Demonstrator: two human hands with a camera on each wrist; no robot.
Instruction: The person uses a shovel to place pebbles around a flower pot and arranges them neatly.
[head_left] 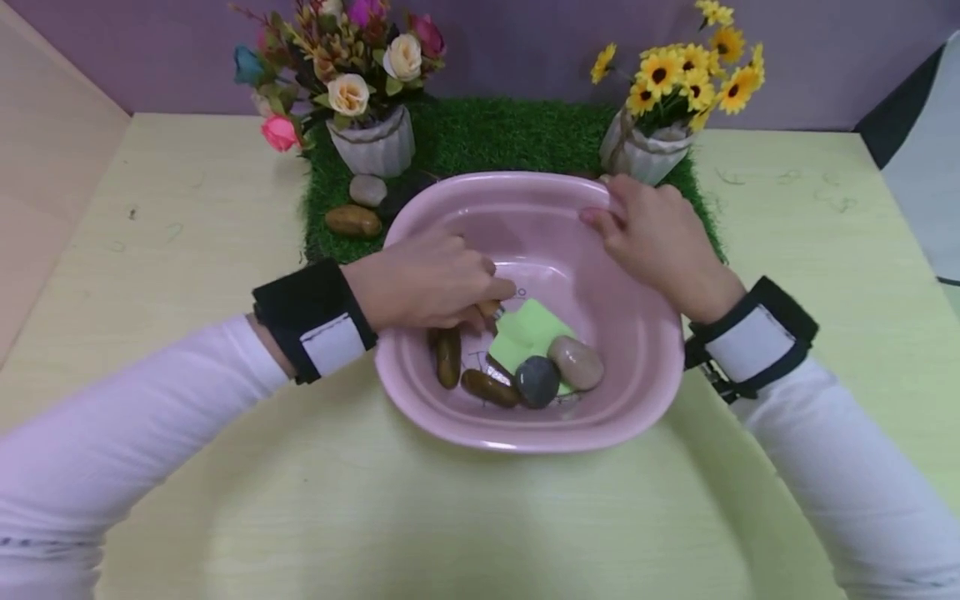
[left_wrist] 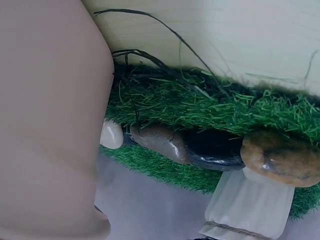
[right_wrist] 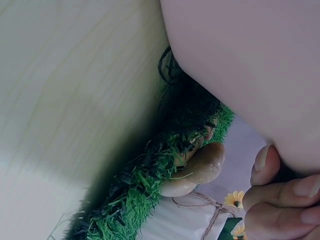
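Note:
A pink plastic basin (head_left: 525,437) sits in the middle, its far part over a grass mat. My right hand (head_left: 660,237) grips its far right rim; the right wrist view shows curled fingers (right_wrist: 280,210) over the edge. My left hand (head_left: 431,283) reaches inside, fingers curled around a brown handle-like piece (head_left: 489,308) with a silvery band, mostly hidden. Beside it lies a light-green flat piece (head_left: 528,329). A pinkish stone (head_left: 576,363) and a dark grey stone (head_left: 537,382) overlap it. Brown stones (head_left: 489,388) lie nearby. The basin's wall hides most of the left hand in the left wrist view.
Behind the basin, the green grass mat (head_left: 510,133) bears a pot of mixed flowers (head_left: 375,143) and a pot of yellow flowers (head_left: 645,150). A brown stone (head_left: 353,221) and a pale stone (head_left: 368,190) lie left of the basin. A purple wall (head_left: 517,50) stands behind.

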